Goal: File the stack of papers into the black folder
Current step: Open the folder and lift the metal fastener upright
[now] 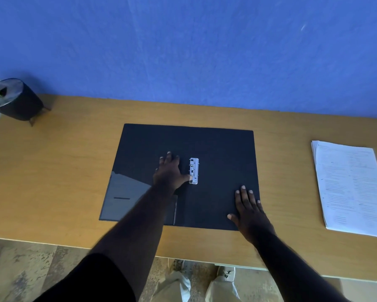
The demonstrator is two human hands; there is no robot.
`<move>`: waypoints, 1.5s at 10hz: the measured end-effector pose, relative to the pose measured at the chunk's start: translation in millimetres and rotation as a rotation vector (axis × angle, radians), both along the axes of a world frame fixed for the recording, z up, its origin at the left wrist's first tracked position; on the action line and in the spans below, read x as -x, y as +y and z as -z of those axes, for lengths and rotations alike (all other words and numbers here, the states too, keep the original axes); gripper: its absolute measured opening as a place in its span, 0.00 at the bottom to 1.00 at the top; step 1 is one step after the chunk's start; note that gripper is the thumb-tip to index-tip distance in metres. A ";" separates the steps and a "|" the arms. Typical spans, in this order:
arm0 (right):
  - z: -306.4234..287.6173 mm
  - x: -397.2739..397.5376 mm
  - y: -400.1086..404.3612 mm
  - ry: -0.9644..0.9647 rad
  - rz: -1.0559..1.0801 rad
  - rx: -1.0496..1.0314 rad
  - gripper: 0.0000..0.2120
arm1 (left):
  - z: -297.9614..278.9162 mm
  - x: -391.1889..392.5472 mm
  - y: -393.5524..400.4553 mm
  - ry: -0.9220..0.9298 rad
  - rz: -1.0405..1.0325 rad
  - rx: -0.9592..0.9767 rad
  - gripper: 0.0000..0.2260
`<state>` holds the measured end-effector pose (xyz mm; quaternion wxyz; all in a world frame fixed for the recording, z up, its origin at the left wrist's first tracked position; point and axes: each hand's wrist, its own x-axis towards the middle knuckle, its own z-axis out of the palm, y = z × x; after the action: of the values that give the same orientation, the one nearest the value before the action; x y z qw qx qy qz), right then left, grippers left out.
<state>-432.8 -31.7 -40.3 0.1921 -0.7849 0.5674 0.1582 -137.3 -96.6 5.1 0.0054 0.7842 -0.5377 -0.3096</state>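
The black folder lies spread open and flat on the wooden desk, with a silver metal clip at its spine. My left hand rests flat on the left leaf, fingers apart, and its thumb touches the lower end of the clip. My right hand presses flat on the lower right corner of the right leaf, fingers spread. The stack of white printed papers lies on the desk to the right of the folder, apart from both hands.
A dark round plant pot on small legs stands at the desk's far left corner. The blue wall runs along the back edge. The desk's front edge is close to me, with floor and my shoes below.
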 end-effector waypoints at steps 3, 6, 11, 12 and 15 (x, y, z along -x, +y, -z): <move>1.4 -0.8 0.8 0.010 0.001 0.004 0.39 | 3.2 4.1 -1.8 -0.032 0.012 -0.076 0.44; 1.6 -1.2 2.0 0.012 -0.008 0.011 0.39 | 6.7 9.9 1.2 -0.073 -0.011 -0.060 0.42; 2.8 -1.1 0.9 0.009 -0.003 -0.001 0.39 | 10.8 -4.8 -10.1 0.193 -0.106 -0.131 0.40; 2.3 -1.0 1.1 0.014 -0.005 0.000 0.39 | 4.1 -9.4 -17.5 0.265 -0.099 -0.100 0.31; 1.2 -2.3 0.9 0.011 -0.002 -0.008 0.39 | 4.0 -8.2 -5.7 0.394 0.008 0.284 0.16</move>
<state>-430.5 -30.7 -41.5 0.1920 -0.7838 0.5671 0.1648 -129.1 -102.3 1.1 0.2190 0.6981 -0.5674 -0.3778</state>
